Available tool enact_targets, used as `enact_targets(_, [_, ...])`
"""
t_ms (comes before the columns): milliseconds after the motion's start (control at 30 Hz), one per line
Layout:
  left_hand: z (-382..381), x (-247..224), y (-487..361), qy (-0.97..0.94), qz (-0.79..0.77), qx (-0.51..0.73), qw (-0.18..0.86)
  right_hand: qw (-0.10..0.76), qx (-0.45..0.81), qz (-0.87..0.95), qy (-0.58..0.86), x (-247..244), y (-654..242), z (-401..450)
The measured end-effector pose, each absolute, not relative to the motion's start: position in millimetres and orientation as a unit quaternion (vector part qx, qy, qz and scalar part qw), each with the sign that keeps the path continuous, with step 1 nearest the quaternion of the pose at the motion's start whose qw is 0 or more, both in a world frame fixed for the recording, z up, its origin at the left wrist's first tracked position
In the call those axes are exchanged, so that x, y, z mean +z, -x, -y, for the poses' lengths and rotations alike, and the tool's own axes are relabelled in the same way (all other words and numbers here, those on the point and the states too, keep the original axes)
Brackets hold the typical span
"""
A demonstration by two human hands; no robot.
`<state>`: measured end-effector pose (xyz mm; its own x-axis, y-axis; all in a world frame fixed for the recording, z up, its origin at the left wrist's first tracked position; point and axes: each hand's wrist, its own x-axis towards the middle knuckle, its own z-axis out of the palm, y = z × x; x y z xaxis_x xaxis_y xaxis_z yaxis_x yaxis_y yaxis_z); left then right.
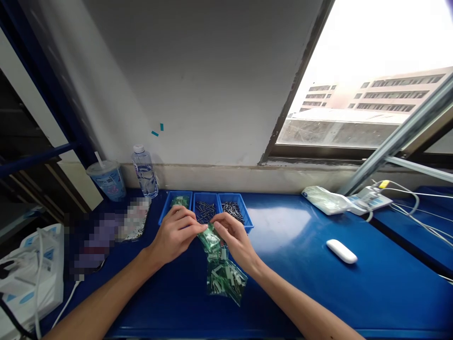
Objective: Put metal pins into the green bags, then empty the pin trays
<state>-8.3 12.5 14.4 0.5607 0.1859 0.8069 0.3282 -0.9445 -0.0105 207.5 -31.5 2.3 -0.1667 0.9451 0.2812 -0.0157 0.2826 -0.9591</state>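
Note:
Between my two hands is a small green plastic bag [211,242], pinched at its upper edge. My left hand [177,233] closes its fingertips on the bag's left corner, and my right hand [233,238] grips the right side. Just below, more filled green bags [226,278] lie on the blue table, with pale strips and metal pieces showing through. Behind my hands stand three joined blue bins. Green bags lie in the left bin [166,208]; screw-like metal pieces fill the middle bin [205,210] and the right bin [231,210], partly covered by my fingers.
Left of the bins stand a water bottle [145,172] and a lidded cup [108,182]. A power strip [38,278] with cables lies at the left edge. On the right are a white oval case [341,251], a clear plastic packet [323,198] and another power strip [373,198].

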Motion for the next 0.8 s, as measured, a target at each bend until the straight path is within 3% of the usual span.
enact_targets(300, [-13.4, 14.3, 4.5, 0.852, 0.253, -0.455, -0.065, 0.505, 0.413, 0.656, 0.379, 1.1, -208.3, 29.2])
enact_targets(633, [-9.2, 14.6, -3.2, 0.828, 0.335, -0.379, -0.242, 0.476, 0.502, 0.623, 0.364, -0.6, -211.0, 29.4])
enact_targets(800, [-10.5, 12.8, -2.3, 0.826, 0.352, -0.344, -0.273, 0.477, 0.490, 0.623, 0.379, 1.9, -212.9, 28.3])
